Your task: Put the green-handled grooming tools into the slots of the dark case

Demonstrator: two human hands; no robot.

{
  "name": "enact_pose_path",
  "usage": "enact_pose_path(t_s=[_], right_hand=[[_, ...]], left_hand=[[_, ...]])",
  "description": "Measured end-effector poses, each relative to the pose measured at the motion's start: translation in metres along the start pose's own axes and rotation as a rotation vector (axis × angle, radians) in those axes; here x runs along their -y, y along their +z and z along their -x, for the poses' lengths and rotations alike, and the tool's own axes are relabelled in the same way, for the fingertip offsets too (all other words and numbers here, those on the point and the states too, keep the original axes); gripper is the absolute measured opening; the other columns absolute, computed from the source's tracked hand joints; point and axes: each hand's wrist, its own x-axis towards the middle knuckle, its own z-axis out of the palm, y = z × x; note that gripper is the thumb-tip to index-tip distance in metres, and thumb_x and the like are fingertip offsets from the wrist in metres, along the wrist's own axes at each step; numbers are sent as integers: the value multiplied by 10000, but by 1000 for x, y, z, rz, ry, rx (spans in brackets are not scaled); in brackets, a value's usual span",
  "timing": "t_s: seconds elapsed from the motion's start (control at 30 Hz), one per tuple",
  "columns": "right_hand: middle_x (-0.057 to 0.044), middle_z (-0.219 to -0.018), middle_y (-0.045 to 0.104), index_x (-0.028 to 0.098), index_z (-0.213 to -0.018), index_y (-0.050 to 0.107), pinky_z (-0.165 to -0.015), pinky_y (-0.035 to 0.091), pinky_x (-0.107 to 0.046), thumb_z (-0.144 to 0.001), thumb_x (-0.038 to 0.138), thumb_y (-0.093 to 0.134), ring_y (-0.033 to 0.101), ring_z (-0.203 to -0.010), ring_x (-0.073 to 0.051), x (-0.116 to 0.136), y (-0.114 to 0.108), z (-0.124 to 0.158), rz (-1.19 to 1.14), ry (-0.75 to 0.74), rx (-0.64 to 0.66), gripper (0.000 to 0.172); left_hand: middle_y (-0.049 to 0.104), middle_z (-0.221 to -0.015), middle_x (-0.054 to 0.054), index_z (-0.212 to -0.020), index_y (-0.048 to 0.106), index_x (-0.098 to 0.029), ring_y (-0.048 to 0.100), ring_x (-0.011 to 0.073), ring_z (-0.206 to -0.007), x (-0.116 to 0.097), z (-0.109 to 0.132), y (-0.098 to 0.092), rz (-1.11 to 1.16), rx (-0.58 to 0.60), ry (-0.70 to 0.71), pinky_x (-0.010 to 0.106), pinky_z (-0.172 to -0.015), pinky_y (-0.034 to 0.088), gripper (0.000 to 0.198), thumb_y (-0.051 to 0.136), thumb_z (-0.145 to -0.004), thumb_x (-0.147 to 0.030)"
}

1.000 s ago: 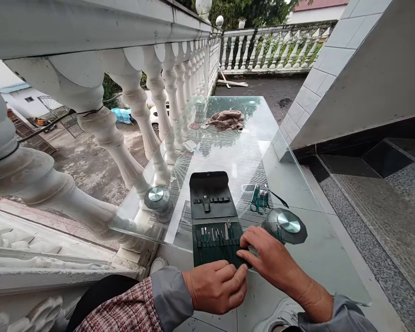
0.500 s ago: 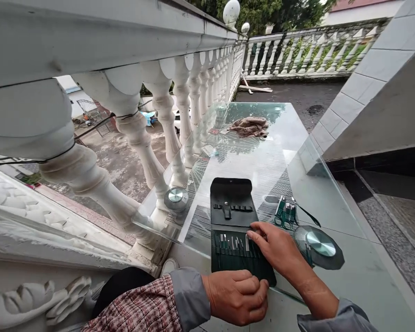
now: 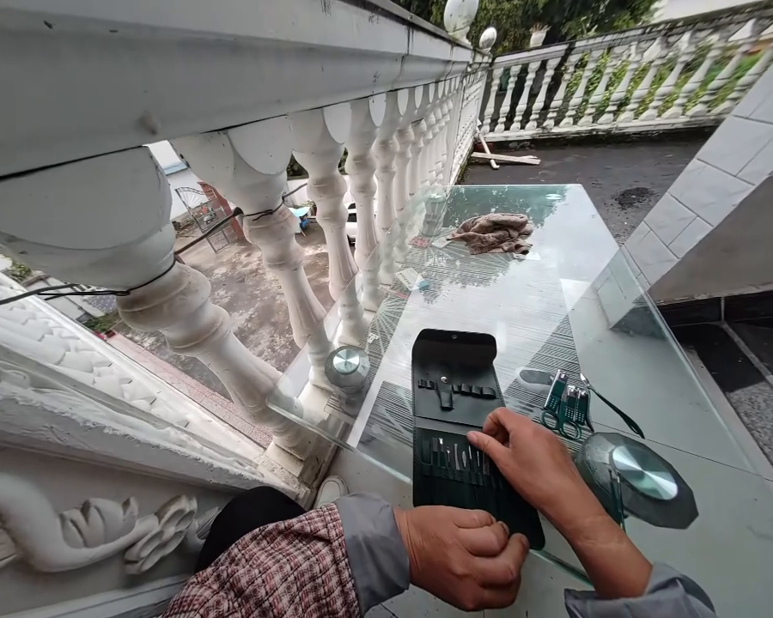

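A dark green manicure case (image 3: 457, 403) lies unfolded on the glass table. Its near half holds a row of slim metal manicure tools (image 3: 460, 457) in slots; the far half has mostly vacant loops and a snap strap. My right hand (image 3: 532, 459) is closed at the case's right edge, thumb by the tools at the row's end, the other fingertips partly hidden. Across the case's near edge, my left hand (image 3: 460, 556) has its fingers curled into a pinch; what they hold, if anything, is hidden. Right of the case sit nail clippers (image 3: 576, 403) and small scissors (image 3: 560, 422).
The glass table (image 3: 624, 352) has round metal discs (image 3: 645, 472) at its supports. A crumpled brown cloth (image 3: 493, 233) lies toward its far end. A white balustrade (image 3: 276, 249) runs along the left, and a tiled slanted wall (image 3: 702, 189) rises at the right.
The view has turned slightly left, so everything appears farther right. Both hands stay at the case; the right thumb now sits a little more over the end of the tool row.
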Motion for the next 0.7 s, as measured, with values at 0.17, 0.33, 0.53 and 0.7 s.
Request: enact_pose_path(t_s=[0.17,0.33,0.53,0.7], right_hand=[[-14,-699,601,220,-693,531,-578,326,-275,-753,363,518,527,-643,-167,2,4,0,36,-11,2,155],[4,-663,593,217,-683,537,-574,314,-263,-766,294,487,512,-620,-146,2,2,-2,-2,-17,69,124],[13,-623,612,210,-641,560,-567,306,-250,-734,252,524,515,-592,-128,6,-5,-7,-28,30,60,108],[15,-598,596,203,-607,565,-556,315,-242,-681,239,565,509,-588,-123,6,-6,-11,-124,64,69,82]], left_hand=[[616,-1106,107,-895,661,-165,598,169,-909,3,-1,-4,-7,-27,-2,279,-843,476,225,442,-861,-199],[626,-1087,115,-855,664,-154,606,184,-894,4,-3,-7,-10,-77,-2,292,-807,487,211,456,-851,-188],[611,-1110,135,-889,662,-124,598,209,-926,6,-4,-7,9,-59,5,326,-836,485,224,455,-858,-202],[605,-1120,139,-902,659,-111,590,213,-942,7,-5,-8,16,-61,-1,329,-848,487,220,463,-855,-200]])
